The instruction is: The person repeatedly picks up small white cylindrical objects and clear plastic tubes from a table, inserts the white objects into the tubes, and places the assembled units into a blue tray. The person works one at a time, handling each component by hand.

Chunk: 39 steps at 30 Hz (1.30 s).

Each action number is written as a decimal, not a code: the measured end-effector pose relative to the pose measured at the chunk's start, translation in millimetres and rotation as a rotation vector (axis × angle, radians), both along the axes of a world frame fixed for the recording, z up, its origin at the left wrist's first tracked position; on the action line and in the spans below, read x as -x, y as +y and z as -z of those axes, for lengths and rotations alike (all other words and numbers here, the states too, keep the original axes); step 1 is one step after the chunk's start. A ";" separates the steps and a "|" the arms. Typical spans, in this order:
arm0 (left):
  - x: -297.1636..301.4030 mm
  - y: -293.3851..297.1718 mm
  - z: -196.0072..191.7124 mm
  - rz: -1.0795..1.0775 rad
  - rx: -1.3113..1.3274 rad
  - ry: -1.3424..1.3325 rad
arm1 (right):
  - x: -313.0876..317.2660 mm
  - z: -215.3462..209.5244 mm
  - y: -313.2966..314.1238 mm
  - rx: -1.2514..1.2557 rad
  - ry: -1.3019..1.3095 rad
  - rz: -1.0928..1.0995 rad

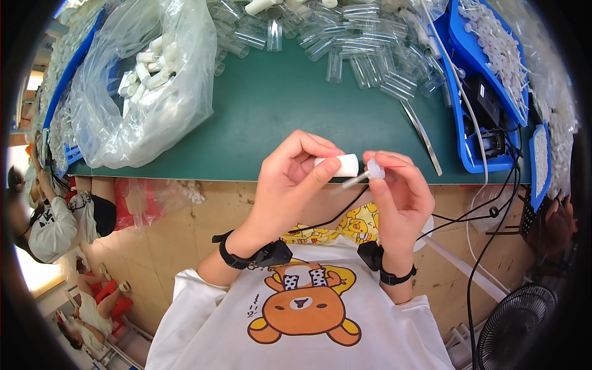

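Above the table's near edge, my left hand (287,182) pinches a short white plastic cylinder (348,165) between thumb and fingers, its free end pointing right. Close beside it, my right hand (404,200) is closed on a translucent plastic piece with a round flange (375,169) and a thin stem reaching toward the lower left. A thin red line shows by the right fingers; I cannot tell what it belongs to. The cylinder and the flanged piece are apart, at nearly the same height. Black straps with small dark boxes sit on both wrists.
Many clear tubes (370,46) lie heaped at the back of the green table (271,105). A plastic bag (185,80) of white cylinders stands left. Metal tweezers (423,137) lie right, near blue trays (459,123) of small parts. Cables hang beside a black fan (518,320). Other people sit left.
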<state>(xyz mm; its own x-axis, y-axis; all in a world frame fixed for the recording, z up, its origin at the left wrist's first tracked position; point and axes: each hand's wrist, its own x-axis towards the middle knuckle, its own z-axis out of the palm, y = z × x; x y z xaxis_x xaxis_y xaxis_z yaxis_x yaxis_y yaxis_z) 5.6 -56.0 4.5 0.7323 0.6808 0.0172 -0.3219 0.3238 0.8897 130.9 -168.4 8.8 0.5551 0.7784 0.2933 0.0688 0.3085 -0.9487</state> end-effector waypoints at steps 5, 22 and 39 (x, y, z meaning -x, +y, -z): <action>-3.4 -3.3 0.7 -0.046 -0.114 0.098 | 4.2 -1.3 4.3 -0.003 0.103 -0.003; -5.1 -0.4 -13.8 0.017 -0.249 0.168 | -4.7 -2.9 10.1 0.008 -0.056 -0.013; -0.5 0.6 -7.6 0.114 -0.229 0.205 | -6.9 6.2 13.5 0.056 -0.160 0.029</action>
